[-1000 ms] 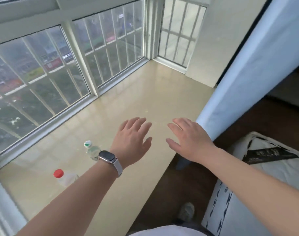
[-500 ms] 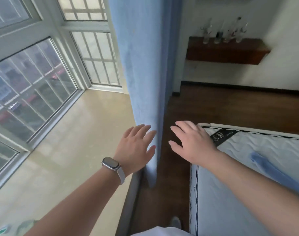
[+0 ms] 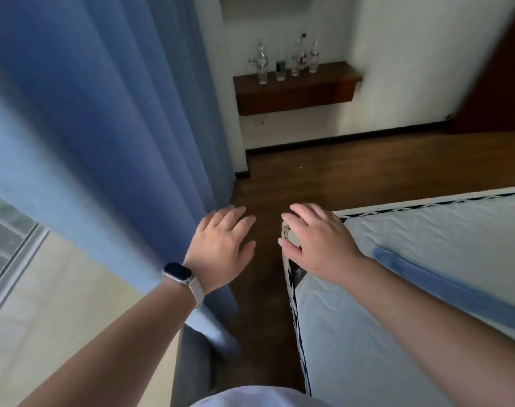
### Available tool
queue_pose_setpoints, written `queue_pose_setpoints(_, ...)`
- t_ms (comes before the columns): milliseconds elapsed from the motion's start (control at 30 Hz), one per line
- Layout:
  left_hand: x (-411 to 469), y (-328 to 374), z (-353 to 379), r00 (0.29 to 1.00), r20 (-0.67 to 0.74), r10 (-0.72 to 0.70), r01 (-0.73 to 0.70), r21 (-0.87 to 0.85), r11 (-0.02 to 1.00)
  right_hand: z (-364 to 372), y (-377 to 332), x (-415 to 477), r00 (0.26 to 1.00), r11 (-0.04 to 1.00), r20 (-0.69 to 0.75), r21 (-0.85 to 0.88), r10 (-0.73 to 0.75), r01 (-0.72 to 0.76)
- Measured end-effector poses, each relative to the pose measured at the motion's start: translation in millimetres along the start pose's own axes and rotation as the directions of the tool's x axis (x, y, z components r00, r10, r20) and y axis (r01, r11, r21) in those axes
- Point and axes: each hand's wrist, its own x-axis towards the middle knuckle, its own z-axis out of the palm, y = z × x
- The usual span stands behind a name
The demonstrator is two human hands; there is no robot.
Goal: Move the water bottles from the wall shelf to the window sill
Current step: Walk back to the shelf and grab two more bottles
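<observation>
Several clear water bottles (image 3: 291, 61) stand upright in a row on the dark wooden wall shelf (image 3: 297, 91) far ahead, at the top centre. The pale window sill (image 3: 56, 304) lies at the lower left, partly behind the curtain. My left hand (image 3: 219, 248), with a watch on its wrist, hovers palm down with fingers spread and holds nothing. My right hand (image 3: 315, 240) is also spread and empty, above the corner of the mattress. Both hands are far from the shelf.
A blue curtain (image 3: 109, 127) hangs along the left between sill and room. A white quilted mattress (image 3: 412, 289) fills the right side. A strip of dark wooden floor (image 3: 324, 174) runs between them toward the shelf wall.
My view has swung right, away from the window and sill toward the room. The shelf with bottles has come nearer the centre. Both hands stay spread and empty.
</observation>
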Motion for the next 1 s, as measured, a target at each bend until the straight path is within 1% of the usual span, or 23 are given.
queue_pose_setpoints(133,40,2,15,0.999,0.028,0.045,-0.044,-0.023,0.999,4,27,5,0.995,0.995,-0.018,0.021,0.096,-0.095)
queue_pose_setpoints(267,81,-5,33,0.996,0.025,0.088,-0.086,-0.073,0.994,13,47,24,0.987,0.987,-0.004,-0.005,0.161,-0.161)
queue_pose_setpoints(500,162,-55,68,0.993,0.046,0.106,-0.098,-0.143,0.985,35,71,99,0.969,0.970,0.059,-0.043,0.241,-0.239)
queue_pose_setpoints(633,211,-100,83,0.991,0.083,0.103,-0.089,-0.154,0.984,49,76,168,0.960,0.966,0.122,-0.088,0.251,-0.242)
queue_pose_setpoints(833,272,-169,102,0.995,0.060,0.080,-0.067,-0.188,0.980,65,71,267,0.965,0.973,0.151,-0.115,0.215,-0.199)
queue_pose_setpoints(1000,311,-215,109,0.995,0.068,0.067,-0.055,-0.172,0.984,79,74,325,0.960,0.973,0.181,-0.129,0.215,-0.194)
